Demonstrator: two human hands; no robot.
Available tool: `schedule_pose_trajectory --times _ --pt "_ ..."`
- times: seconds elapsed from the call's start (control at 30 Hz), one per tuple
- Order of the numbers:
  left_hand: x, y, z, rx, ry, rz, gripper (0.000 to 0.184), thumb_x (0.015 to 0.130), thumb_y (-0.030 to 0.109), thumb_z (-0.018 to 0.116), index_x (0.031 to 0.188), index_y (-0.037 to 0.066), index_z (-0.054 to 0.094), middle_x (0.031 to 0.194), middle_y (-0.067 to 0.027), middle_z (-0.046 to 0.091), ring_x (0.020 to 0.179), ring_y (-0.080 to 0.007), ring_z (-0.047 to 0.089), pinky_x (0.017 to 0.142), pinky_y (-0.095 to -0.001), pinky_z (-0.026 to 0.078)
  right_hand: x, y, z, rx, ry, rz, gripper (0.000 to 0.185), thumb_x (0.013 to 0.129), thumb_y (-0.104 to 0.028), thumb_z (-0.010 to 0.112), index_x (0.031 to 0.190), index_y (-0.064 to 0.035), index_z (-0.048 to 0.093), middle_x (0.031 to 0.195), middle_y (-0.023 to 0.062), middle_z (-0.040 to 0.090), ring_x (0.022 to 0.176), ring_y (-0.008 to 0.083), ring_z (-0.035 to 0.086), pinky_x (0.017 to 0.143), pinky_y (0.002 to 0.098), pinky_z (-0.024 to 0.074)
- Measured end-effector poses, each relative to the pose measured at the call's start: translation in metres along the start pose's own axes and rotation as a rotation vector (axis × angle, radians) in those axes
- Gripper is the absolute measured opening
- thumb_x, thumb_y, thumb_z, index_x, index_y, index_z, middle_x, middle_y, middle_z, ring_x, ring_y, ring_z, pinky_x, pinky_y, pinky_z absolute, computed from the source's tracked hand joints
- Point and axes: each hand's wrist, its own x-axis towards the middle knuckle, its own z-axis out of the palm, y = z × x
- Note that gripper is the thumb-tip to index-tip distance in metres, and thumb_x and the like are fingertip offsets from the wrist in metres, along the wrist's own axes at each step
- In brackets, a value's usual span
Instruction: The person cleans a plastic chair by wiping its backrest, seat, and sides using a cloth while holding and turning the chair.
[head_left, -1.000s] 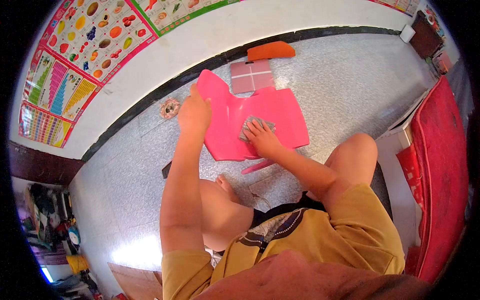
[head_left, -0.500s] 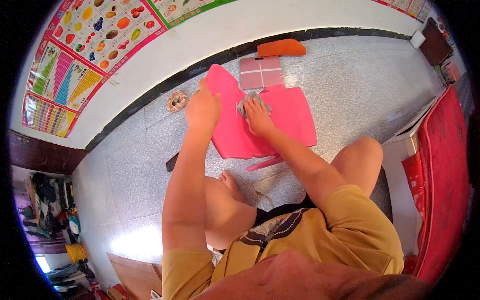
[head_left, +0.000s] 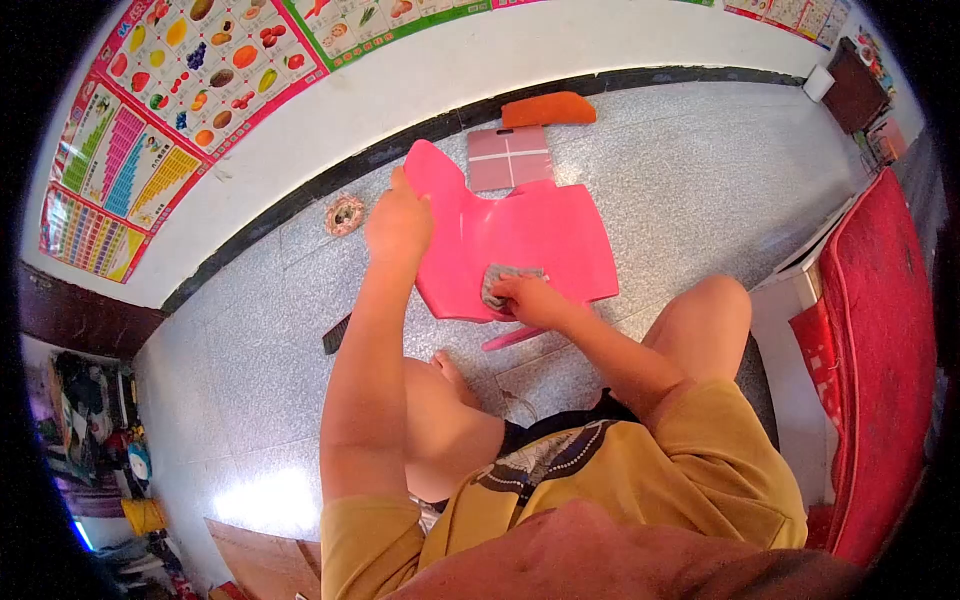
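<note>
In the head view, grips the pink chair (head_left: 510,235) by the outer edge of its backrest (head_left: 432,175) with the left hand (head_left: 398,228). Wraps the left fingers (head_left: 398,182) around that edge, closed on the plastic; cannot tell how tightly, with the tips largely hidden. Holds a bunched grey cloth (head_left: 492,277) in the right hand (head_left: 535,300), pressing it against the seat (head_left: 575,235) close to the edge nearest the body. Bends the right fingers (head_left: 506,286) inward, nearly closed, with the cloth caught beneath and showing past the knuckles. Has the chair on the speckled grey floor (head_left: 680,180), just ahead of the bent bare legs (head_left: 450,415). Shows beyond it, near the wall (head_left: 400,100), a pink square panel (head_left: 490,170) and an orange piece (head_left: 548,109), plus a ring-shaped roll (head_left: 344,214) left of the backrest.
</note>
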Motion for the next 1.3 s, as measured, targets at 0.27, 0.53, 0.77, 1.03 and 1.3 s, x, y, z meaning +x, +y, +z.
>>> schedule_pose_trajectory --times 0.27,0.53,0.77,1.03,1.3 --pt "0.001 -0.005 0.005 0.006 0.031 0.032 0.064 0.096 0.03 0.062 0.146 0.002 0.034 0.111 -0.0281 0.068 0.102 -0.044 0.069 0.086 -0.0528 0.055 -0.009 0.018 0.027 0.034 0.204 -0.122 0.049 0.085 -0.006 0.06 0.134 -0.0091 0.06 0.14 0.0189 0.058 0.13 0.0398 0.053 0.109 0.05 0.0437" --pt "0.001 -0.002 0.002 0.003 0.015 0.023 0.063 0.096 0.03 0.063 0.145 0.002 0.035 0.113 -0.0287 0.067 0.103 -0.0439 0.069 0.086 -0.0527 0.055 0.041 0.021 0.028 -0.309 0.322 -0.176 0.066 0.083 -0.009 0.064 0.147 -0.0062 0.045 0.156 0.0158 0.041 0.145 0.0376 0.037 0.118 0.0505 0.0311" --pt "-0.001 -0.001 -0.001 -0.036 0.022 0.01 0.06 0.095 0.028 0.063 0.143 0.004 0.038 0.111 -0.0284 0.068 0.102 -0.0444 0.069 0.086 -0.0529 0.055 0.089 0.029 0.015 -0.278 0.458 -0.044 0.062 0.093 -0.011 0.055 0.152 -0.0049 0.037 0.161 0.0195 0.033 0.15 0.0377 0.028 0.121 0.0549 0.0245" --pt "0.0 -0.001 -0.001 -0.031 0.029 -0.006 0.057 0.095 0.028 0.063 0.141 0.004 0.041 0.109 -0.0283 0.069 0.1 -0.0449 0.069 0.086 -0.0538 0.054 0.073 0.032 0.023 -0.404 0.289 -0.052 0.063 0.09 -0.014 0.06 0.15 -0.0044 0.041 0.158 0.0189 0.038 0.149 0.0366 0.032 0.12 0.0525 0.0273" --pt "-0.002 0.0 -0.003 -0.122 0.026 -0.029 0.055 0.098 0.034 0.057 0.141 0.004 0.043 0.112 -0.0263 0.069 0.101 -0.0458 0.068 0.089 -0.0551 0.052 0.0 -0.008 0.009 -0.219 0.158 -0.108 0.049 0.084 -0.021 0.07 0.128 -0.0038 0.062 0.132 0.0192 0.062 0.122 0.0379 0.059 0.103 0.0454 0.0476"
